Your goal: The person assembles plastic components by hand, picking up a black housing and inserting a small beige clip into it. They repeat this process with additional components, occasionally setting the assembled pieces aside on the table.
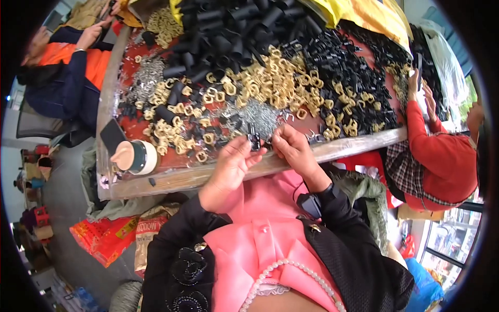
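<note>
Over the near edge of the table, my left hand (232, 162) pinches a small black plastic part (253, 139) between thumb and fingers. Close on its right, my right hand (295, 148) has its fingertips pressed together; whatever they may grip is too small to make out. Just beyond both hands lies a pile of small silvery metal pieces (257, 119). Behind that is a heap of beige ring-shaped plastic pieces (273, 78), with more beige rings (171, 135) scattered to the left of my left hand.
Black tubes (228, 36) are heaped at the back, small black parts (343, 67) at the right. A lidded jar (140, 157) and a dark phone-like slab (113, 139) stand at the left corner. A wooden rim (176, 179) edges the table. People sit left (62, 99) and right (442, 166).
</note>
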Demonstrator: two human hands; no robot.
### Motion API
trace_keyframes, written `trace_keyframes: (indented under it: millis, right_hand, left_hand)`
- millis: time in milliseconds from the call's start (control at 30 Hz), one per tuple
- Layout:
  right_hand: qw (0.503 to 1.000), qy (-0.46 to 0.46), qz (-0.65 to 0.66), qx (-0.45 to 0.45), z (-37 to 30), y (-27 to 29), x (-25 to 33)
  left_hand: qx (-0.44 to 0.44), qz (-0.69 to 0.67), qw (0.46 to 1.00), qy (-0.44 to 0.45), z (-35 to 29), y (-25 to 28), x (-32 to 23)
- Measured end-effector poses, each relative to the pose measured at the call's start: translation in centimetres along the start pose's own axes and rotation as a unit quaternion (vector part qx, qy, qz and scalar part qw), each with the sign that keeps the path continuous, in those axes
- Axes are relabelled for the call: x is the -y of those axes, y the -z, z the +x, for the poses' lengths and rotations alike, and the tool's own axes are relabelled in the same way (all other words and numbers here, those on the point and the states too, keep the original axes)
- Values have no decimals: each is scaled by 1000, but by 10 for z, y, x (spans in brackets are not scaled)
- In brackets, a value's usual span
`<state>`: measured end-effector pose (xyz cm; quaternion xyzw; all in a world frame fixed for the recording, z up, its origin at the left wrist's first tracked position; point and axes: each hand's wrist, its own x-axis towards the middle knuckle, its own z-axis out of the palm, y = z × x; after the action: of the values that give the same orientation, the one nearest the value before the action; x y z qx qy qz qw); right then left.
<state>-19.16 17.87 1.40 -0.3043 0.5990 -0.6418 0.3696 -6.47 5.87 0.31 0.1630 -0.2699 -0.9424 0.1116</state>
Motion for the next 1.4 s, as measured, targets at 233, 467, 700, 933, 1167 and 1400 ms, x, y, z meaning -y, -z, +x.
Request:
trace_keyframes:
  millis: [233,467,700,933,1167,1400]
  right_hand:
    - [1000,19,19,-1,-7,-2,-4]
    - [998,50,-29,-20,-13,-12,-1]
    - [938,224,-256,-60,-10,-15,1]
    - [901,277,-333,-31,-13,-14,2]
    - [869,318,-380,0,-8,-10,6]
    - [871,310,-381,19,3,-6,12]
  left_hand:
    - [-10,31,999,37,-1,-3,1]
    - [-23,50,997,58,-5,-4,2]
    - [-20,47,995,84,-3,-3,-3]
    - [-25,72,993,90,-6,-1,2]
    - [-26,80,992,99,-5,-5,-2]
    - [-24,76,993,87,3,-5,-4]
